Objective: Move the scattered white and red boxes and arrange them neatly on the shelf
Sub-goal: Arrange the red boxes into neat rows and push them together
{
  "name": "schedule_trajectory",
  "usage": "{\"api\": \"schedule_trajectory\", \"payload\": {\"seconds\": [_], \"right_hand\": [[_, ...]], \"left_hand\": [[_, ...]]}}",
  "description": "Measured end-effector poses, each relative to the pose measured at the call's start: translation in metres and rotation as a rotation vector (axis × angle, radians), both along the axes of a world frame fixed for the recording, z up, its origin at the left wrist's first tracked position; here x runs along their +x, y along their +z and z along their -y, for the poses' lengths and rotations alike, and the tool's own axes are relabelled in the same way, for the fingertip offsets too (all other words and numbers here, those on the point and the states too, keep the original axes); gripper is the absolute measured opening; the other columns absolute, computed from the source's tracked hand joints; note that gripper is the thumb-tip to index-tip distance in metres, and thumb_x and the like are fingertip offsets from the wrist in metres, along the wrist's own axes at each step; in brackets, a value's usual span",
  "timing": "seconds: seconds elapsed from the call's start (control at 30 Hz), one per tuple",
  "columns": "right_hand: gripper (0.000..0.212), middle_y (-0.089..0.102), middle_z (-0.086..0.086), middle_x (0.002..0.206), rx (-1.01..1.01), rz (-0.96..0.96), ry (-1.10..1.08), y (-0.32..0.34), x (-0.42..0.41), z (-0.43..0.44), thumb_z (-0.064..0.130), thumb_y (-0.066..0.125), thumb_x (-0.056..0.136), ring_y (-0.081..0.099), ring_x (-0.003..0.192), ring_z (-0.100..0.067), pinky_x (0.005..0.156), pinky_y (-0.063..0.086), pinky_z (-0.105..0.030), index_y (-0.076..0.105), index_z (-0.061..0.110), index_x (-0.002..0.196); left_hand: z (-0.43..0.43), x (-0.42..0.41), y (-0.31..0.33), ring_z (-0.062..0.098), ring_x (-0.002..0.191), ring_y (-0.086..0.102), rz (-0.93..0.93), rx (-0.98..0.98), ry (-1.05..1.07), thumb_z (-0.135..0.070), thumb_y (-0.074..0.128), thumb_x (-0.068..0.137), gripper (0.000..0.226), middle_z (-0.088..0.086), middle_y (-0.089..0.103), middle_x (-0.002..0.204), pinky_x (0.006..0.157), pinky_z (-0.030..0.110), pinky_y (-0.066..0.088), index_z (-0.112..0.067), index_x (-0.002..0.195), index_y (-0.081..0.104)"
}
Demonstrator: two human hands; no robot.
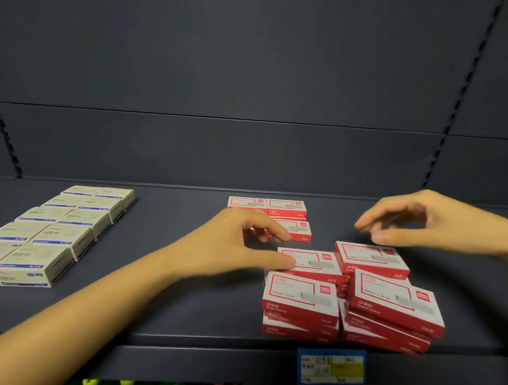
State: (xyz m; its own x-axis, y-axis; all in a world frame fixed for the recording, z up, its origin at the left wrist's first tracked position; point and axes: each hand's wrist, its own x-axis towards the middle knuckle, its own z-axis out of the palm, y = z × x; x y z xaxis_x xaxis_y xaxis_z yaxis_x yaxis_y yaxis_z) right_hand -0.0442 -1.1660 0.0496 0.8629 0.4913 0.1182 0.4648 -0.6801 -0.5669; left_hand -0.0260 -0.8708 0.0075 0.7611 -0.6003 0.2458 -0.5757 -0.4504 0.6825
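Left hand (236,245) among shelved red boxes (301,293)

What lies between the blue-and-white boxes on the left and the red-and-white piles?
In the head view, only bare dark shelf and the person's left forearm, with the left hand stretched toward the red-and-white piles.

left hand (230,245) and right hand (420,223) over red boxes (299,293)

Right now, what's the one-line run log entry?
left hand: thumb at middle box | right hand: hovers over rear right stack | red boxes: front stacks crooked | shelf: cream boxes lined up left
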Motion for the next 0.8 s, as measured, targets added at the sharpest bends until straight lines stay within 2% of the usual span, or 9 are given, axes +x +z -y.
{"api": "schedule_trajectory", "payload": {"seconds": [0.1,0.17,0.23,0.33,0.43,0.53,0.6,0.73,0.8], "right_hand": [[0.053,0.069,0.016,0.105,-0.052,-0.023,-0.011,-0.002,-0.011,0.007,0.074,0.065,0.054,0.064,0.097,-0.001,0.083,0.052,-0.021,0.066,0.045,0.099],[0.054,0.068,0.019,0.103,-0.081,-0.031,-0.018,-0.003,-0.017,0.009,0.074,0.066,0.053,0.063,0.098,-0.001,0.083,0.050,-0.020,0.064,0.047,0.099],[0.050,0.068,0.020,0.102,-0.098,-0.033,-0.026,-0.005,-0.022,0.011,0.070,0.067,0.056,0.063,0.099,-0.002,0.083,0.049,-0.019,0.064,0.046,0.099],[0.039,0.069,0.017,0.099,-0.099,-0.023,-0.059,-0.007,-0.027,0.011,0.060,0.070,0.062,0.061,0.099,-0.005,0.083,0.048,-0.022,0.065,0.045,0.097],[0.037,0.069,0.013,0.094,-0.092,-0.011,-0.094,-0.008,-0.029,0.010,0.052,0.073,0.058,0.062,0.094,-0.008,0.084,0.051,-0.030,0.068,0.039,0.092],[0.035,0.070,0.012,0.091,-0.088,-0.017,-0.088,-0.007,-0.030,0.009,0.051,0.073,0.059,0.063,0.090,-0.009,0.085,0.052,-0.036,0.068,0.037,0.090],[0.035,0.070,0.012,0.093,-0.086,-0.025,-0.078,-0.005,-0.029,0.010,0.053,0.072,0.059,0.063,0.090,-0.010,0.083,0.052,-0.037,0.067,0.039,0.091],[0.035,0.070,0.009,0.098,-0.061,-0.022,-0.066,-0.002,-0.020,0.007,0.052,0.071,0.061,0.064,0.094,-0.012,0.080,0.054,-0.034,0.067,0.040,0.093],[0.036,0.070,0.010,0.097,-0.027,0.009,-0.068,-0.002,-0.012,0.002,0.052,0.071,0.059,0.064,0.092,-0.011,0.076,0.054,-0.028,0.067,0.039,0.093]], "left_hand": [[0.003,0.003,0.008,0.002,0.087,0.059,-0.036,0.061,-0.035,-0.034,0.074,0.071,0.027,-0.017,0.066,0.090,0.079,0.018,0.051,-0.029,0.097,0.068],[0.004,0.004,0.011,0.009,0.084,0.062,-0.068,0.109,-0.074,-0.032,0.074,0.072,0.025,-0.012,0.068,0.090,0.081,0.028,0.053,-0.027,0.095,0.068],[0.005,0.005,0.014,0.014,0.083,0.063,-0.081,0.131,-0.109,-0.030,0.074,0.073,0.022,-0.009,0.071,0.089,0.080,0.032,0.053,-0.023,0.094,0.070],[0.006,0.007,0.016,0.016,0.078,0.065,-0.069,0.162,-0.140,-0.029,0.073,0.074,0.022,-0.005,0.073,0.089,0.076,0.030,0.054,-0.019,0.094,0.071],[0.007,0.008,0.016,0.011,0.072,0.067,-0.028,0.160,-0.150,-0.029,0.074,0.074,0.023,-0.005,0.073,0.085,0.073,0.025,0.055,-0.017,0.093,0.071],[0.007,0.008,0.012,0.007,0.073,0.069,-0.030,0.124,-0.135,-0.027,0.075,0.073,0.019,-0.011,0.073,0.077,0.080,0.025,0.056,-0.018,0.090,0.071],[0.005,0.008,0.010,0.007,0.077,0.070,-0.026,0.093,-0.108,-0.025,0.076,0.072,0.017,-0.012,0.073,0.077,0.082,0.024,0.056,-0.020,0.087,0.071],[-0.011,0.012,0.013,0.005,0.074,0.068,0.039,0.020,0.005,-0.025,0.080,0.065,0.016,-0.010,0.072,0.071,0.073,0.016,0.053,-0.025,0.078,0.071],[-0.024,0.018,0.017,0.007,0.071,0.068,0.083,-0.003,0.086,-0.024,0.081,0.063,0.016,-0.006,0.072,0.071,0.074,0.020,0.054,-0.024,0.076,0.072]]}}
